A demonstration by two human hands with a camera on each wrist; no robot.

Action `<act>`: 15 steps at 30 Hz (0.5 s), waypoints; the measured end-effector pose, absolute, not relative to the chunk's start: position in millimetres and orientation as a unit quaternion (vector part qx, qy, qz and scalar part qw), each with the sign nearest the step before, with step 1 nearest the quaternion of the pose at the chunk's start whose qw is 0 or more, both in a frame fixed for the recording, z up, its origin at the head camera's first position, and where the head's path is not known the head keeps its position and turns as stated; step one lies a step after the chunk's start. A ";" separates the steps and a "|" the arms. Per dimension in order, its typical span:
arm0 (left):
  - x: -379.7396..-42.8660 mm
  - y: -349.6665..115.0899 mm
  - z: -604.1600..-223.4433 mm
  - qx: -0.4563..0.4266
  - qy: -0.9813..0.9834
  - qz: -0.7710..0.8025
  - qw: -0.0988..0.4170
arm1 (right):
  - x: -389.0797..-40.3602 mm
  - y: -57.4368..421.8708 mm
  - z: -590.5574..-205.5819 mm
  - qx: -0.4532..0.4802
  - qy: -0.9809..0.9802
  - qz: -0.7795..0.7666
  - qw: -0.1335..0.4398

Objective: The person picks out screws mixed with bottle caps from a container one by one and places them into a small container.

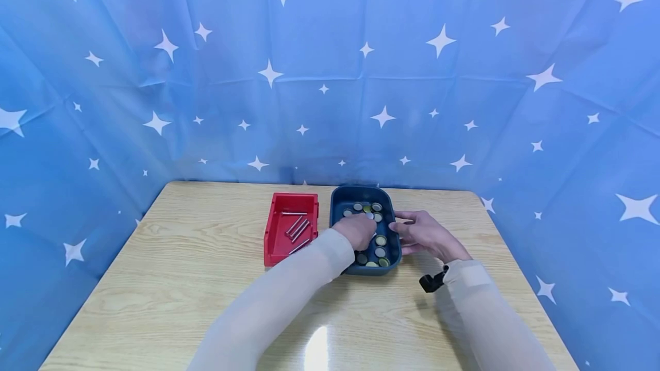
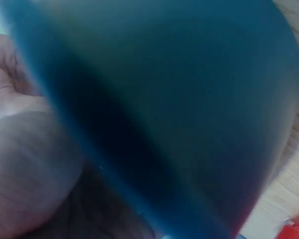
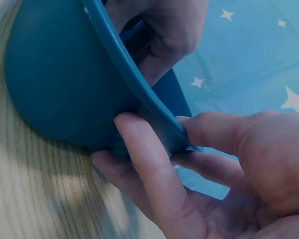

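A dark blue tub [image 1: 368,271] stands on the table with several round metal caps [image 1: 381,240] lying in it. My left hand [image 1: 356,230] reaches down inside the tub, its fingers bent; their tips, and whatever they may hold, are hidden. A small silvery piece [image 1: 373,236] shows beside that hand. At the tub's right side, my right hand [image 1: 425,236] grips the rim. In the right wrist view its thumb [image 3: 214,130] lies at the rim and other fingers [image 3: 144,154] press on the outer wall. The tub's wall [image 2: 189,99] fills most of the left wrist view.
Close to the tub's left stands a red bin [image 1: 270,242] holding several metal bolts [image 1: 297,228]; my left forearm passes over its near right corner. A blue curtain [image 1: 330,102] with white stars hangs behind the wooden table [image 1: 170,285].
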State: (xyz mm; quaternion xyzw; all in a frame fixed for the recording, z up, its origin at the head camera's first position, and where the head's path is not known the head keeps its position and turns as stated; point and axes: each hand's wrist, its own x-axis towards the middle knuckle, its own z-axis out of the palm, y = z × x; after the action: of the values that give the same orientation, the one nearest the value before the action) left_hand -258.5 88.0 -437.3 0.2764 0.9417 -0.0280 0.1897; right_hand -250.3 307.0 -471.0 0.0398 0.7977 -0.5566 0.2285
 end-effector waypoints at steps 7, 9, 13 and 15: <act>-260.9 84.7 -448.5 0.290 0.941 -0.034 0.169 | -251.6 304.8 -471.2 0.037 0.794 -0.559 0.234; -261.6 82.8 -450.0 0.294 0.941 -0.025 0.164 | -252.0 304.6 -472.0 0.038 0.795 -0.559 0.232; -262.1 78.1 -446.7 0.292 0.942 -0.002 0.164 | -252.9 306.3 -473.1 0.040 0.796 -0.558 0.230; -263.0 74.6 -443.2 0.289 0.944 0.012 0.160 | -254.2 306.9 -473.0 0.039 0.795 -0.560 0.229</act>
State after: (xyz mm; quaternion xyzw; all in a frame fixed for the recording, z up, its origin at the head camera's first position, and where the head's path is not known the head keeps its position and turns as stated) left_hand -263.0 74.6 -443.2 0.2893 0.9437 0.0119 0.1600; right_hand -254.2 306.9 -473.0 0.0393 0.7954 -0.5598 0.2288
